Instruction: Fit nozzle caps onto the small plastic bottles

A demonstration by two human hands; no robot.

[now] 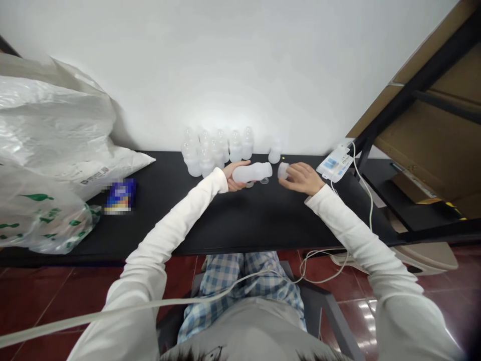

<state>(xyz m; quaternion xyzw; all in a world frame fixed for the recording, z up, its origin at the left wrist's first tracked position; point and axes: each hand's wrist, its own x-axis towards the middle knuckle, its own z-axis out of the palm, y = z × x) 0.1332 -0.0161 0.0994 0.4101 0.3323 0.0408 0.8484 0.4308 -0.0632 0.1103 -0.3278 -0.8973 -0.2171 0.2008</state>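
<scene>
Tilted on its side, a translucent white bottle (250,173) lies in my left hand (233,176), whose fingers wrap round its base. Its open neck points right. A short gap away, my right hand (301,178) pinches a small frosted cap or collar (283,171) between thumb and fingers. Below the bottle, a clear ring-like piece (264,181) rests on the black table. Behind my left hand stands a cluster of several similar bottles with domed clear tops (206,155). One more bottle (275,151) stands apart, near the wall.
Large white plastic bags (56,135) and a green-printed bag (45,215) fill the table's left side, beside a blue packet (120,194). At right lies a white power strip (335,163) with a cable (370,200). Another cable (169,302) crosses over my lap.
</scene>
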